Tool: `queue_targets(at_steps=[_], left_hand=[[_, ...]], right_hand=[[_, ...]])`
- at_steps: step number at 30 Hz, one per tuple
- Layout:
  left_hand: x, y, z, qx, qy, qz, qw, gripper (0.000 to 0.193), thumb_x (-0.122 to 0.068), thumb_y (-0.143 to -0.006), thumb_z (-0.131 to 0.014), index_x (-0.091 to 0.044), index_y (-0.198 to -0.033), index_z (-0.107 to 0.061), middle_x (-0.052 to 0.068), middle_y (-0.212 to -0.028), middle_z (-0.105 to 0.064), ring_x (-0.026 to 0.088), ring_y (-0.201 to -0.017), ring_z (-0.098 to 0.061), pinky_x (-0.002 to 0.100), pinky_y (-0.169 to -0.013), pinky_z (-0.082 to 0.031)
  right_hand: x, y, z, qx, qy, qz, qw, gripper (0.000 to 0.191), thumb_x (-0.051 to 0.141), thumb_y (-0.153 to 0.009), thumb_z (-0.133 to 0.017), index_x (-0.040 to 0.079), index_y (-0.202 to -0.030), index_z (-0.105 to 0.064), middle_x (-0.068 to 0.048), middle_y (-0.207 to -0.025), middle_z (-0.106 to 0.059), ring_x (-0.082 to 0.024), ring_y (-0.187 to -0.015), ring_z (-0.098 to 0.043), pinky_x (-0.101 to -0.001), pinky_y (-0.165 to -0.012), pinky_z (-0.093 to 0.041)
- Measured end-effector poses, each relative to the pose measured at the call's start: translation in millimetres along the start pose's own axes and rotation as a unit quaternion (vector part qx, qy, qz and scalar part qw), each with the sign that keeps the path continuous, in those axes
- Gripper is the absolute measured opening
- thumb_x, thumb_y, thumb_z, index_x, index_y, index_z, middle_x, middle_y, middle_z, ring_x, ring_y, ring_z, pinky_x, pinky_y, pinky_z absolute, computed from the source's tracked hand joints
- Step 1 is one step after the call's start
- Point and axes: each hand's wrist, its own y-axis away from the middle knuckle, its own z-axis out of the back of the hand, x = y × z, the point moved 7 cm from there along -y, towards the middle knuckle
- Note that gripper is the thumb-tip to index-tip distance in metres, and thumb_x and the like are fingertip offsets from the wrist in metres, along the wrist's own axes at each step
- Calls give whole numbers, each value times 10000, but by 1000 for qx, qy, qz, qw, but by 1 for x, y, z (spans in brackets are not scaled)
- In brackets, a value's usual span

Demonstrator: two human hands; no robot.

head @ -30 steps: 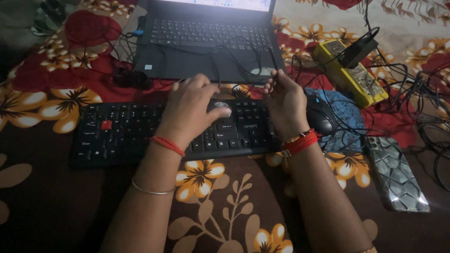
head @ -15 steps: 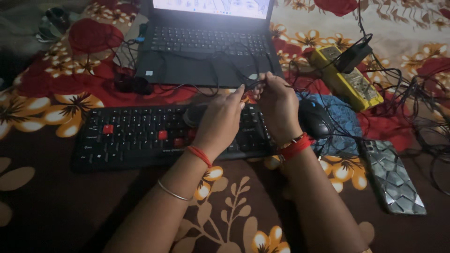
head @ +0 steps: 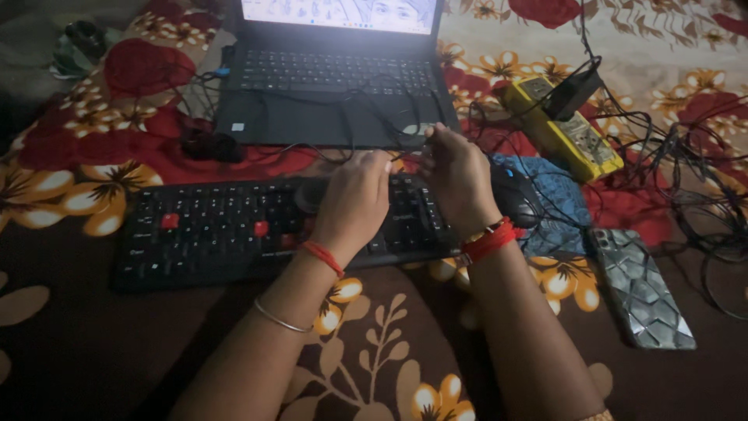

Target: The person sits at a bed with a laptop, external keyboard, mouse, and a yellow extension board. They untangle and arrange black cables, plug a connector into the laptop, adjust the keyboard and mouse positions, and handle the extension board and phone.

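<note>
both hands, left hand [head: 354, 199] and right hand [head: 456, 175], pinch a thin black cable [head: 409, 152] above the keyboard [head: 210, 230]; a tug could probably drag the laptop [head: 335, 86].

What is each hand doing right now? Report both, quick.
Left hand: fingers curled over the black keyboard; whether it holds anything cannot be told.
Right hand: closed, pinching a thin black cable.

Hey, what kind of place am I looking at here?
Probably a home, a bed used as a desk: a floral bedspread carries a laptop, keyboard, phone and tangled cables.
</note>
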Motion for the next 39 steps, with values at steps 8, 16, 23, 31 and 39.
queue_targets(at_steps=[8, 16, 23, 31, 39], left_hand=[[2, -1, -3, 40, -87, -7, 995, 81, -42, -905, -570, -31, -889, -648, 181, -964, -688, 409, -872, -673, 519, -771, -514], [5, 4, -7, 80, -100, 11, 992, 85, -61, -926, -568, -38, -912, -649, 158, -912, -695, 385, -885, -683, 506, -789, -522], [10, 9, -18, 151, -128, 29, 980, 84, -63, -862, -583, -79, -872, -665, 98, -904, -711, 321, -935, -676, 480, -846, -486], [14, 14, -21, 174, -147, 14, 974, 79, -76, -859, -595, -101, -845, -669, 83, -894, -695, 303, -970, -664, 470, -897, -459], [21, 11, -7, 150, -127, 1, 980, 118, -92, -933, -567, -62, -957, -678, 100, -979, -695, 311, -1013, -650, 476, -965, -459]], right_hand=[[58, 0, 59, -177, 80, 59, 979, 158, 216, -995, -600, 141, -857, -596, 28, -701, -515, -108, -578, -454, -258, -497, -319], [101, 6, 75, -109, 81, 79, 988, 250, 257, -1081, -554, 122, -879, -612, 13, -743, -566, -112, -628, -496, -271, -564, -415], [134, 21, 77, -52, -34, 155, 986, 205, 181, -1123, -505, 64, -990, -607, -29, -889, -636, -187, -771, -587, -368, -802, -553], [119, 11, 57, -15, -138, 188, 972, 252, 215, -1121, -493, 38, -981, -604, -61, -923, -635, -219, -853, -625, -411, -925, -587], [114, 16, 38, 35, -182, 188, 965, 230, 207, -1129, -518, 40, -996, -605, -50, -944, -632, -198, -869, -618, -382, -950, -579]])
